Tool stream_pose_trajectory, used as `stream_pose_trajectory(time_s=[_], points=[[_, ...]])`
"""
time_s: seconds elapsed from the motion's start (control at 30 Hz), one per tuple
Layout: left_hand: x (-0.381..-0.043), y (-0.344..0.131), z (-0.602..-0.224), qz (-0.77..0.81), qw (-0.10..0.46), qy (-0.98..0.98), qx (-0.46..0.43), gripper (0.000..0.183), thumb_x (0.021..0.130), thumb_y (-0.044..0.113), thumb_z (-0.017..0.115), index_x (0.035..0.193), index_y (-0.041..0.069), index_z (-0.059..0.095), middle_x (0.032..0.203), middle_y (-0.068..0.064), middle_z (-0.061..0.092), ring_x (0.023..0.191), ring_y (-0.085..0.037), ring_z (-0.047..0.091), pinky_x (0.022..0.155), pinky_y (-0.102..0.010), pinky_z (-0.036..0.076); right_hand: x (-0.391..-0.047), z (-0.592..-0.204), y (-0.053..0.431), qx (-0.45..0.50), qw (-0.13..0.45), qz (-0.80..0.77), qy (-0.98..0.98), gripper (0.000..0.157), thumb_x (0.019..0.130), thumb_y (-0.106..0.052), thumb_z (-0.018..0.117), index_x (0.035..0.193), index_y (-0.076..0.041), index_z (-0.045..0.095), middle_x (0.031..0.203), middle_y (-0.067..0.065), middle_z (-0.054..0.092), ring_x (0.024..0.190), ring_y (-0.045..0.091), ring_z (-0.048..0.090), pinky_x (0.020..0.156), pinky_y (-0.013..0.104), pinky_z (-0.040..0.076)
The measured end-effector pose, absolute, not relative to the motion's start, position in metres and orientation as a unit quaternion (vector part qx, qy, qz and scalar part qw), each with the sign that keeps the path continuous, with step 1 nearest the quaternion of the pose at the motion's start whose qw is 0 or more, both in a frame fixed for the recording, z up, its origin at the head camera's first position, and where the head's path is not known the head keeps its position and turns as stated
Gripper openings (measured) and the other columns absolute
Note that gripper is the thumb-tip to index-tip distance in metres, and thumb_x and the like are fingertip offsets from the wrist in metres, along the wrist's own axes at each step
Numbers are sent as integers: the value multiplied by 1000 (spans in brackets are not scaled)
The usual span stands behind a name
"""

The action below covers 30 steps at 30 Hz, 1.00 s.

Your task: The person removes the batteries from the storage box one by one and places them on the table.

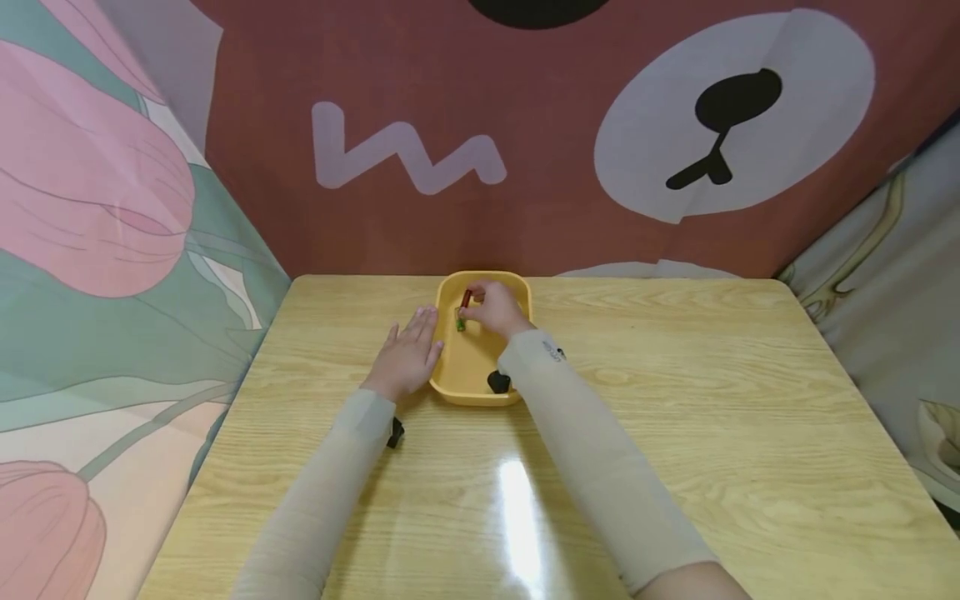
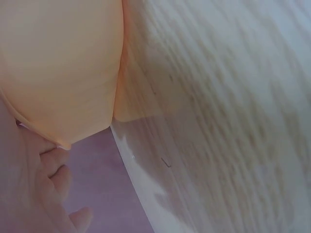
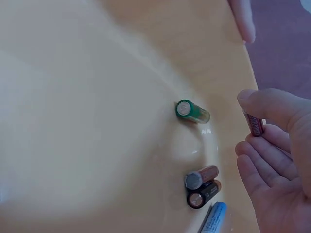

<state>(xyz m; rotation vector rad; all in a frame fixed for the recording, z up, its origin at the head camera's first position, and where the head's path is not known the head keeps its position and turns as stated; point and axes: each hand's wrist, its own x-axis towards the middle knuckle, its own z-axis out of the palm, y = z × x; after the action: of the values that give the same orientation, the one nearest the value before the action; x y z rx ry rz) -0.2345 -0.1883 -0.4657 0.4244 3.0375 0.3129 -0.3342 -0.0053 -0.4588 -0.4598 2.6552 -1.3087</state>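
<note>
Inside a yellow plastic tub (image 1: 477, 398), my right hand (image 1: 498, 310) pinches a red battery (image 3: 255, 125) between thumb and fingers, raised over the tub floor in the right wrist view. Near it a green battery (image 3: 192, 111) lies at the foot of the tub wall. Farther along that wall, a copper-topped battery (image 3: 202, 177) rests against a black battery (image 3: 204, 194), with a blue battery (image 3: 214, 218) beside them, cut by the frame edge. My left hand (image 1: 405, 357) lies along the tub's left rim, fingers straight and touching it from outside.
The tub stands at the back of a wood-grain table (image 1: 675, 400), close to a brown cartoon-print cloth (image 1: 420, 233). Flower-print cloth (image 1: 112, 333) hangs on the left side. Black wrist devices show at the left cuff (image 1: 395, 433) and right cuff (image 1: 498, 382).
</note>
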Motion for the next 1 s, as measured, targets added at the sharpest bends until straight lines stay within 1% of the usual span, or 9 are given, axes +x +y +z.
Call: stream_pose_trajectory(time_s=[0.33,0.63,0.8,0.9,1.0], points=[[-234,-188,-464,102,32,985,136,61,103,39,25,152,11,4,157,-4,7,143,-18,2,113,-51,7,-330,-452,-6,-171,58,-452,874,49,80,-15,76,123,-2,58,119,12,61,109,28,58,91,35,48],[-233,-189,-462,104,34,984,138,61,103,39,26,152,10,5,157,-4,6,143,-19,2,113,-52,7,-323,-441,0,-158,70,-470,866,51,79,-20,77,125,-6,59,118,8,62,110,24,57,91,36,47],[-232,-189,-461,103,42,984,136,61,103,39,25,152,11,3,158,-4,5,143,-19,1,113,-52,5,-319,-435,4,-166,73,-481,858,51,79,-21,77,124,-6,59,116,8,62,110,27,57,91,36,47],[-232,-189,-461,100,45,985,136,61,103,40,24,152,11,1,158,-4,3,143,-19,0,113,-51,6,-316,-431,8,-171,66,-485,855,52,78,-22,78,124,-6,60,116,8,63,109,27,58,91,35,47],[-232,-188,-460,93,46,985,136,62,102,43,19,152,11,-1,158,-3,2,143,-19,-1,113,-51,6,-313,-429,13,-171,59,-490,853,53,76,-25,79,123,-7,61,115,7,64,108,27,59,89,34,48]])
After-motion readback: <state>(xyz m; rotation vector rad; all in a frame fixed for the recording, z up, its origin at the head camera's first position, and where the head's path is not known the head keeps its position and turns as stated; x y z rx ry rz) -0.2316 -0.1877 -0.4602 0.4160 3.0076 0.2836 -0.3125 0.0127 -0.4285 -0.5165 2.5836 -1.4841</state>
